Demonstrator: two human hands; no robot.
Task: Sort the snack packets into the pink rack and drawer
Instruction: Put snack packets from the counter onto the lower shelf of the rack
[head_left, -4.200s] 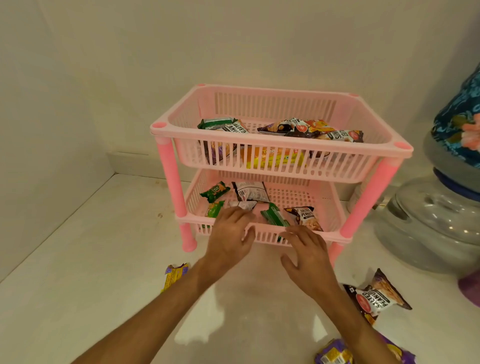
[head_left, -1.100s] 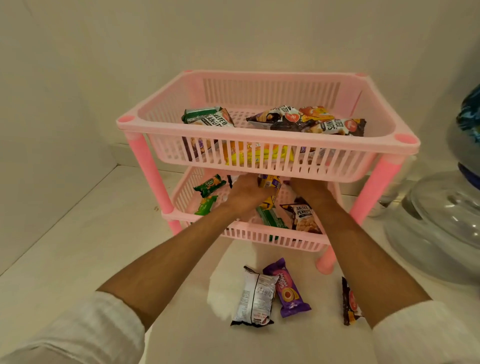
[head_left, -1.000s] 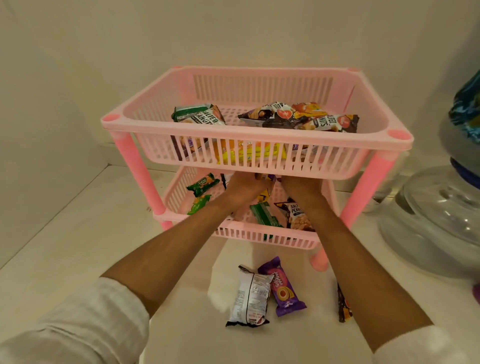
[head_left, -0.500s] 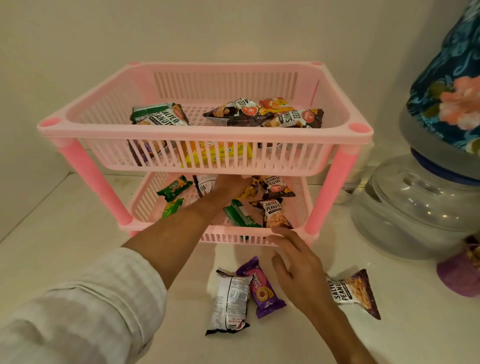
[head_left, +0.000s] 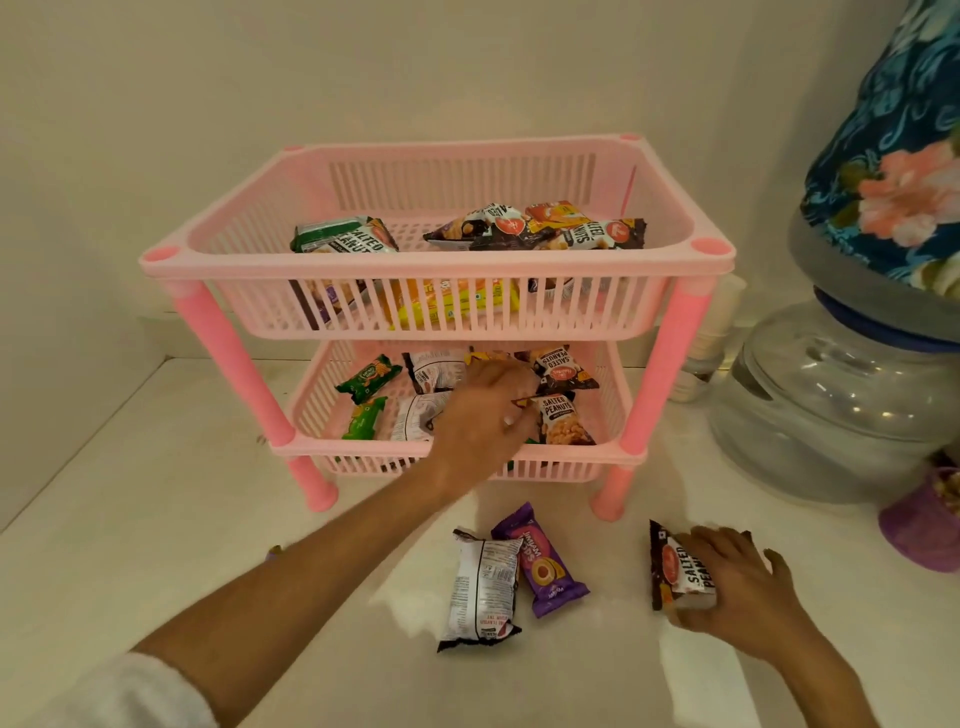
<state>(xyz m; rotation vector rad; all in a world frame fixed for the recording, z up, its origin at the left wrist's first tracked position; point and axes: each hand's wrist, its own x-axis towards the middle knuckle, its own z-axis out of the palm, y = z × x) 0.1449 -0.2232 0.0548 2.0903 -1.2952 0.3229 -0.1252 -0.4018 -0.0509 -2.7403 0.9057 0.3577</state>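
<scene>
Left to right | my left hand (head_left: 483, 415) reaches into the lower tier of the pink rack (head_left: 415, 270), fingers curled among its packets, grip unclear | white packet (head_left: 480, 587) and purple packet (head_left: 543, 564) lie touching on the counter (head_left: 156, 519) | my right hand (head_left: 732, 582) closes on a peanut packet (head_left: 675, 566) there.

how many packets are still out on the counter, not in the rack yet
3. A white packet lies in front of the rack, a purple packet sits against its right side, and a salted peanuts packet is under the right hand.
</scene>
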